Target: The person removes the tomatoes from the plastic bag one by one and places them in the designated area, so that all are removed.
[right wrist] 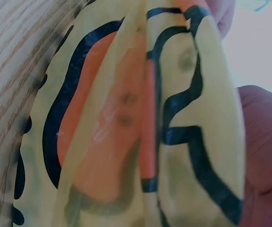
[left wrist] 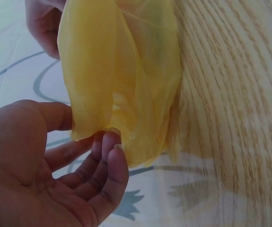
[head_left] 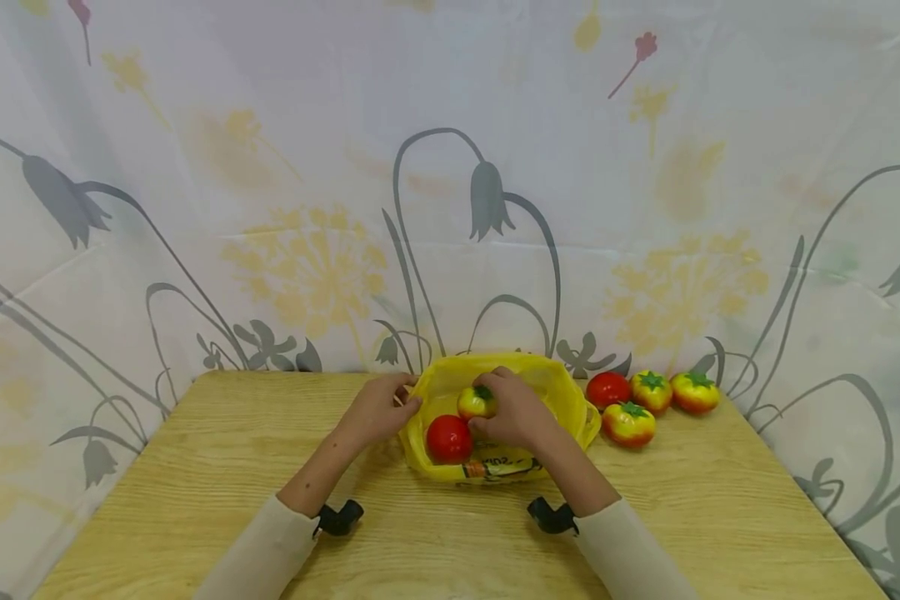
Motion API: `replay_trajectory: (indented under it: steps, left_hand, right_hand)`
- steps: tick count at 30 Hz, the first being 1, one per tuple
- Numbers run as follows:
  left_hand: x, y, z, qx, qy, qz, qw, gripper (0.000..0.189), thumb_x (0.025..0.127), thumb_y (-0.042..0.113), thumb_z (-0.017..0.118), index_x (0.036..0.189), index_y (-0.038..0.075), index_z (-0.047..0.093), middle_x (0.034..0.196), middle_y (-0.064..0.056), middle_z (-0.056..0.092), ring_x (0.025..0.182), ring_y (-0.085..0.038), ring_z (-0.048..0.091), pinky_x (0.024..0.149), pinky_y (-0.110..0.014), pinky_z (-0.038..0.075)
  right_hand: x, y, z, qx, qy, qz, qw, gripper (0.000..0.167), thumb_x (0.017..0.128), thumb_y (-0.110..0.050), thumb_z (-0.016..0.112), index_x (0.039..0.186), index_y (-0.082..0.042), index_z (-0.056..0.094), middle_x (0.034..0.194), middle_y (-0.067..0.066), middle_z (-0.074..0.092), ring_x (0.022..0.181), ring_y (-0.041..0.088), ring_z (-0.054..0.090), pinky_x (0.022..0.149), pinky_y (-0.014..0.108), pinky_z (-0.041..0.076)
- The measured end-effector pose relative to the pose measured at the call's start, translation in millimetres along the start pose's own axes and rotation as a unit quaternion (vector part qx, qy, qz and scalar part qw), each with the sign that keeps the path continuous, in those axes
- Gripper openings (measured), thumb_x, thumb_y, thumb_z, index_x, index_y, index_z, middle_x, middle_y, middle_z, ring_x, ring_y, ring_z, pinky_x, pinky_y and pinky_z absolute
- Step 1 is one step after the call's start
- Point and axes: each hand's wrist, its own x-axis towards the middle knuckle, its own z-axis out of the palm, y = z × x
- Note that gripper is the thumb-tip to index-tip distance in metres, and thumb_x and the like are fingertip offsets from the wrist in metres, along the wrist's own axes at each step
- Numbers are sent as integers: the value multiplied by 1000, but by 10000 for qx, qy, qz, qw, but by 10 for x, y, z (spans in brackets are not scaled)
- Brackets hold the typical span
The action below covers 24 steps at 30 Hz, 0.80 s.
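A yellow plastic bag (head_left: 572,408) lies on the wooden table with its mouth spread wide. At its left rim, my left hand (head_left: 375,408) pinches the edge of the plastic between thumb and fingertips; the left wrist view shows this hand (left wrist: 74,165) against the bag (left wrist: 91,71). My right hand (head_left: 521,412) reaches into the bag and grips a yellow-red tomato (head_left: 476,402) with a green top. Just in front of it, a red tomato (head_left: 449,439) rests inside the bag. In the right wrist view the printed bag side (right wrist: 102,118) hides most of the right hand (right wrist: 266,142).
Right of the bag sit a red tomato (head_left: 608,389) and three yellow-red tomatoes (head_left: 628,425) with green tops, close together. The wooden table (head_left: 450,550) backs onto a flower-patterned cloth (head_left: 450,100). A bag handle (head_left: 592,425) sticks out towards the loose tomatoes.
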Motion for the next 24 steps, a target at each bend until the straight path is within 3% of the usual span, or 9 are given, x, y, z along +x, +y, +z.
replay_trajectory:
  steps: [8,15,24]
  left_hand:
    - [10,13,-39,69,53,-60,9999,35,101,16,70,132,1,70,100,-9,73,82,-19,65,71,-32,58]
    - [-12,-14,-4,-33,-33,-185,9998,34,101,16,70,132,2,71,97,-7,72,79,-17,64,66,-28,56]
    - [-2,0,-24,-52,-7,-155,9999,35,101,16,70,132,2,70,93,-6,71,78,-16,63,65,-28,55]
  right_hand:
    - [-38,-54,-53,183,489,54,9986,51,88,-22,87,130,-3,67,126,14,64,105,29,62,98,46,57]
    - [-152,-6,-37,516,829,194,9950,52,88,-19,87,132,-1,65,128,17,61,107,32,61,97,48,57]
    - [-290,44,-132,572,1193,-11,9912,55,88,-21,88,134,-2,64,130,16,61,111,33,60,97,49,57]
